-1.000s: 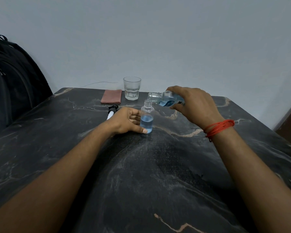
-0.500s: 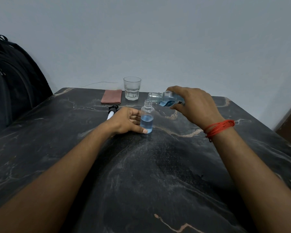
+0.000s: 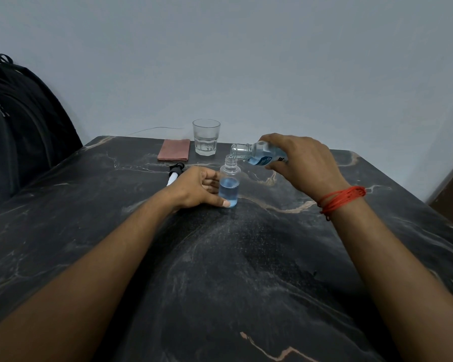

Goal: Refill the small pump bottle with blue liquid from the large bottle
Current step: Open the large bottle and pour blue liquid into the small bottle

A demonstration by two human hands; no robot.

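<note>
A small clear bottle (image 3: 229, 185) stands upright and uncapped on the dark marble table (image 3: 220, 257), blue liquid filling over half of it. My left hand (image 3: 196, 188) grips its lower part from the left, thumb at the base. My right hand (image 3: 302, 163) holds the large clear bottle (image 3: 256, 154) tipped nearly level, its open mouth just above and right of the small bottle's neck. Blue liquid lies in the large bottle's body. The black-and-white pump head (image 3: 175, 172) lies on the table behind my left hand.
A drinking glass (image 3: 206, 137) and a folded pink cloth (image 3: 173, 153) stand near the table's far edge by the wall. A black backpack (image 3: 19, 126) sits at the left. A thin wire runs along the wall behind the cloth.
Both hands and both bottles keep nearly the same pose. The large bottle stays tipped over the small one's neck.
</note>
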